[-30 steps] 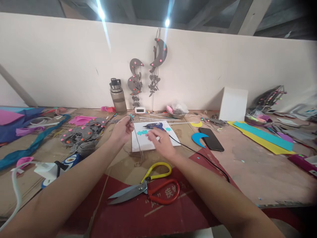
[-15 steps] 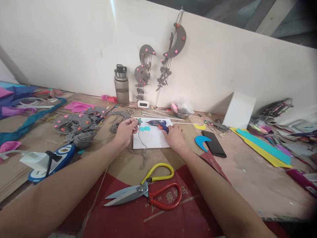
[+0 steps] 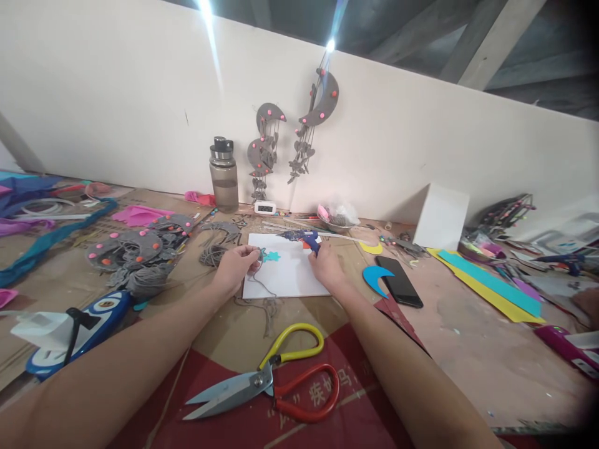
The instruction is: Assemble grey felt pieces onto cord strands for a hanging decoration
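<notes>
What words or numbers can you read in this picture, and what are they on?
"疾": white character on the red sheet beside the scissors; the characters after it are too blurred to read.
Small white clock by the wall: digits too small to read.
Blue and white object at the left: its marking is not legible.
Water bottle and phone: no text visible.

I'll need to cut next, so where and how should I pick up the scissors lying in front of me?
Take the scissors by the loops, the yellow loop and the red loop, which lie at the right end. They lie flat on the red sheet with the blades pointing left, so come down from above on the right side.
</notes>
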Available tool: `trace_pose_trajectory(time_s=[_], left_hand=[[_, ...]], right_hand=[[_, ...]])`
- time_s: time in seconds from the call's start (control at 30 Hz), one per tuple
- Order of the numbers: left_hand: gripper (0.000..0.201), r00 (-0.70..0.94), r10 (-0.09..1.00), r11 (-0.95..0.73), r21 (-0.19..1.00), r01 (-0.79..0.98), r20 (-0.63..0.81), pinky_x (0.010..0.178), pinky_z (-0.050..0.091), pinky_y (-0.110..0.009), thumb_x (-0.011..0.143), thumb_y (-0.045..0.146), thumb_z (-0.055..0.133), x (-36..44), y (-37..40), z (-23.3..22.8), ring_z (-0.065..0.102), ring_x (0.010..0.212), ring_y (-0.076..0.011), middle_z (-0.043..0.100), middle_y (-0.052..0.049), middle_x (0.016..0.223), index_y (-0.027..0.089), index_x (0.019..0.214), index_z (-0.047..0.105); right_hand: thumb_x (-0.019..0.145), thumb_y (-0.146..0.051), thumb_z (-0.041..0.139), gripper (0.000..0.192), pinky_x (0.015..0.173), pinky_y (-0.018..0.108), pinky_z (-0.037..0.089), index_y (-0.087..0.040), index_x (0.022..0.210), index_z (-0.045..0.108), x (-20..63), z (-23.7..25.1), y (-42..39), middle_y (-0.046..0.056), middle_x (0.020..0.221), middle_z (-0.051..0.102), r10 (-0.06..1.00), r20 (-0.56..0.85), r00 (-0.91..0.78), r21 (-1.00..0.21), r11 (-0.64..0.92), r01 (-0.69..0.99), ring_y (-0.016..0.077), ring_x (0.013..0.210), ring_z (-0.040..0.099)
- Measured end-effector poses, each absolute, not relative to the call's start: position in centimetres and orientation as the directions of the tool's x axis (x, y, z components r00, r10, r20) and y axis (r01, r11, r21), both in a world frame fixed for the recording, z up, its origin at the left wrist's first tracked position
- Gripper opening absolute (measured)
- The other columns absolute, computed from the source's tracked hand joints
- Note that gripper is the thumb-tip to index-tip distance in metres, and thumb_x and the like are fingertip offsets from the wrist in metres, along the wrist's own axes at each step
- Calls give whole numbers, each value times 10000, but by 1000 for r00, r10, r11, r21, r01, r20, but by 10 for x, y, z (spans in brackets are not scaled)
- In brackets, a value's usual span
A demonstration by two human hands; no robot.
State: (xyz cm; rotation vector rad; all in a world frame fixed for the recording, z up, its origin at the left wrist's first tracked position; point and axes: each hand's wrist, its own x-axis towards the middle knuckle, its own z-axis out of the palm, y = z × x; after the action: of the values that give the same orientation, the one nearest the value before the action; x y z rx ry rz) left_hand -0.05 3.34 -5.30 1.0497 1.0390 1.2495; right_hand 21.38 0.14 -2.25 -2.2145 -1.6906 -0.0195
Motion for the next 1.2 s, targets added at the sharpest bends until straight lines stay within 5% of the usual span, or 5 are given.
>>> trace_pose_trajectory(time_s=[0.17, 0.27, 0.5, 0.77, 1.2], left_hand=[[292, 23, 1000, 26, 967, -253, -21, 387, 332, -186, 585, 343, 765, -1, 32, -51, 487, 383, -80, 582, -11, 488, 123, 705, 615], [290, 22, 1000, 27, 956, -294, -22, 364, 316, -179, 600, 350, 759, -2, 33, -51, 462, 354, -72, 568, 3, 477, 133, 722, 609], [290, 22, 999, 45, 913, -404, -39, 372, 323, -155, 588, 316, 778, -5, 33, -47, 477, 400, -58, 543, 24, 499, 130, 702, 587], [270, 2, 999, 41, 835, -548, -48, 456, 417, -167, 589, 245, 778, -9, 35, -45, 575, 529, -77, 590, 12, 614, 109, 745, 605], [264, -20, 1000, -22, 821, -570, 13, 499, 428, -180, 577, 267, 781, -4, 27, -36, 577, 546, -79, 597, 16, 610, 129, 718, 607]], right_hand=[[858, -242, 413, 311, 774, 330, 464, -128, 1141, 479, 216, -20, -3, 138, 1007, 656, 873, 371, 317, -620, -22, 784, 217, 858, 633], [842, -258, 431, 372, 805, 335, 472, -145, 1197, 443, 213, -16, -7, 127, 1087, 635, 788, 515, 337, -697, 156, 700, 203, 911, 619], [803, -343, 516, 238, 543, 256, 494, -192, 987, 532, 196, -13, -20, 20, 832, 621, 952, 250, 173, -874, 145, 464, 128, 605, 587], [820, -303, 517, 313, 506, 223, 505, -215, 1117, 478, 177, -18, -33, 63, 1137, 629, 922, 385, 38, -891, 360, 276, 108, 703, 610], [869, -299, 475, 210, 589, 252, 462, -192, 1033, 551, 170, -25, -42, 52, 967, 641, 919, 387, -79, -772, 369, 517, 127, 663, 550]])
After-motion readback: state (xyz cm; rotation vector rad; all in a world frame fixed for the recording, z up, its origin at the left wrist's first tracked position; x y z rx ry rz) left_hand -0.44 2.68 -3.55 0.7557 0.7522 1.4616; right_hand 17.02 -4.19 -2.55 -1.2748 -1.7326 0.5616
